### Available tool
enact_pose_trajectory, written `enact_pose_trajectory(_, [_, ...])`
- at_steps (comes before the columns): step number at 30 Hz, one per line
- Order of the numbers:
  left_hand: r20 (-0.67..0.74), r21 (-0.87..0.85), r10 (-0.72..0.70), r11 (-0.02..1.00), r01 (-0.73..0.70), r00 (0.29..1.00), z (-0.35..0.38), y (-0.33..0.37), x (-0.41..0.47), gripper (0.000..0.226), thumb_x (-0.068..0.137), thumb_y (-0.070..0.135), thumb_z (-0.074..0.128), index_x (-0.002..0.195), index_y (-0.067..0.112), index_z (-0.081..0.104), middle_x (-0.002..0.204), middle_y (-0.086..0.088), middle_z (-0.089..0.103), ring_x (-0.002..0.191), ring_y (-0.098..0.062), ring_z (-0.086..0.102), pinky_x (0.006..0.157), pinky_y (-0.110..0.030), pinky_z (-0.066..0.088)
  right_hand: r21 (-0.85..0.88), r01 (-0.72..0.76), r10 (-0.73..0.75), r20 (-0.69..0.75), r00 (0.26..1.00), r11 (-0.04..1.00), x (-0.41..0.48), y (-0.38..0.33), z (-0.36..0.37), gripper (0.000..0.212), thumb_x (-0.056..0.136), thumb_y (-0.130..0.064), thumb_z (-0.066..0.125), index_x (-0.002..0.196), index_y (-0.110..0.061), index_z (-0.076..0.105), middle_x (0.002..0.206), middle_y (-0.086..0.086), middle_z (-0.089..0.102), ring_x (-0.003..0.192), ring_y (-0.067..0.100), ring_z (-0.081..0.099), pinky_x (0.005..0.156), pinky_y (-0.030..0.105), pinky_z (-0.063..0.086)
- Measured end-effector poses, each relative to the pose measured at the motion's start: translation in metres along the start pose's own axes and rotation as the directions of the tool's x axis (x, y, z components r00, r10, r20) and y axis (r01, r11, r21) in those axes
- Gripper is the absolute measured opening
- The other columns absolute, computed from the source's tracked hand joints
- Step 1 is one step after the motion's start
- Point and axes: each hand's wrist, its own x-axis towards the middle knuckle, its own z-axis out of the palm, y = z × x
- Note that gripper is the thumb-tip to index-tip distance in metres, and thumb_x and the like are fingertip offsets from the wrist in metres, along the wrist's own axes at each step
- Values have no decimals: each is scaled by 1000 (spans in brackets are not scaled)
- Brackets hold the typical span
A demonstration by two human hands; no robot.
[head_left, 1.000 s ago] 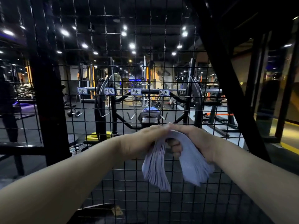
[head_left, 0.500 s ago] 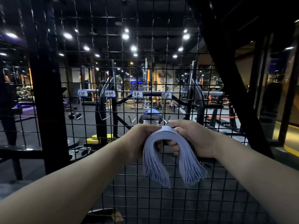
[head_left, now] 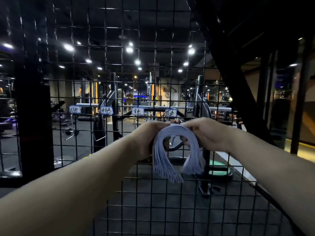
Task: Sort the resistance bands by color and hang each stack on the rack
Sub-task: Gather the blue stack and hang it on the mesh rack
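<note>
So, both hands are locked on the same thing here. The left hand has its fingers curled round the left shoulder of a thick, pale lavender-blue stack of bands. The right hand grips the right shoulder the same way, and the fingertips nearly meet on top. Neither hand has anything else in it.

The stack is bent into an upside-down U, crown up between the hands. Both loose ends hang down and fan out a bit. It's held in the air close up to the wire rack, not hung on anything as far as I can tell.

The bit that matters: through the arch you can see what looks like a grey hook prong on the rack. So the hook is dead ahead of the stack and the opening faces it. Just above the fingertips sits the rightmost label of four handwritten ones, too blurry for me to read.

Both hands look equally near, so I'd guess a straight push forward, then lower the crown onto the prong. The risk is a few bands slipping out of the fan.
</note>
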Motion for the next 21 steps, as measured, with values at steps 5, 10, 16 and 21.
enact_pose_trajectory(5, [-105, 109, 13, 994, -2, 994, 1, 22, 21, 23, 90, 18, 56, 76, 9, 72, 64, -4, 51, 52, -17, 46, 50, -28, 36, -97, -1, -6, -69, 998, 995, 21, -14, -15, 39, 104, -25, 43, 102, -4, 76, 84, 9, 57, 68, 17, 51, 72, 33, 45])
enact_pose_trajectory(10, [-157, 163, 24, 987, 2, 987, -5, 11, 31, 20, 93, 13, 53, 77, 9, 64, 58, -2, 49, 44, -14, 45, 43, -24, 34, -62, -74, 70, -73, 995, 995, 38, -2, -16, 38, 104, -25, 41, 115, 0, 68, 80, 5, 58, 65, 15, 53, 67, 31, 46])
enact_pose_trajectory(16, [-192, 116, 26, 993, -4, 981, -17, -3, 46, 28, 96, 24, 59, 109, 1, 71, 67, -2, 53, 50, -15, 46, 45, -27, 38, 66, -86, 94, -127, 987, 994, 48, 13, -8, 43, 107, -26, 37, 116, -2, 71, 81, 6, 63, 64, 12, 60, 69, 28, 48])
enact_pose_trajectory(21, [-228, 91, 22, 996, -1, 974, -22, -10, 51, 32, 97, 26, 58, 117, 5, 72, 69, -2, 57, 53, -15, 47, 48, -28, 37, 34, -85, 89, -176, 980, 996, 53, 20, -1, 31, 104, -22, 43, 100, 1, 64, 98, 16, 59, 79, 22, 54, 82, 39, 43])
